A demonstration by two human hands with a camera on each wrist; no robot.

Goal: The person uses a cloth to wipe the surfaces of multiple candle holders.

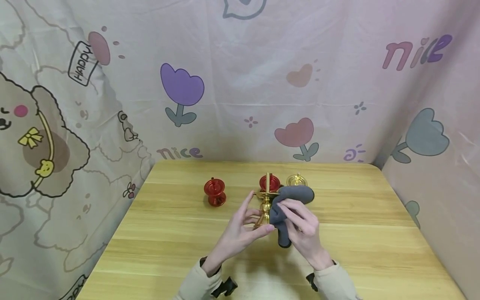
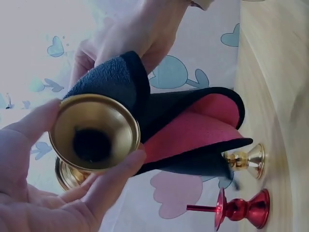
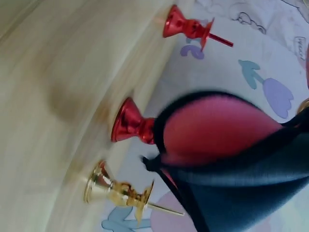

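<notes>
My left hand [image 1: 236,231] grips a gold candle holder [image 1: 266,204] by its foot, thumb and fingers spread round the rim. The holder is off the table, its hollow underside [image 2: 123,118] facing the camera in the left wrist view. In my right hand [image 1: 305,227] a dark grey cloth [image 1: 296,193] with a pink reverse side [image 2: 188,135] is pinched. The cloth lies against the right side of the holder's stem and hangs down in loose folds. Part of the plate below the spike is covered by the cloth in the head view.
On the wooden table [image 1: 168,233] a red candle holder [image 1: 216,193] stands at the left. Behind the hands stand another red holder [image 1: 269,182], partly hidden, and a gold one [image 1: 298,180]. A printed curtain [image 1: 232,83] hangs behind and at both sides.
</notes>
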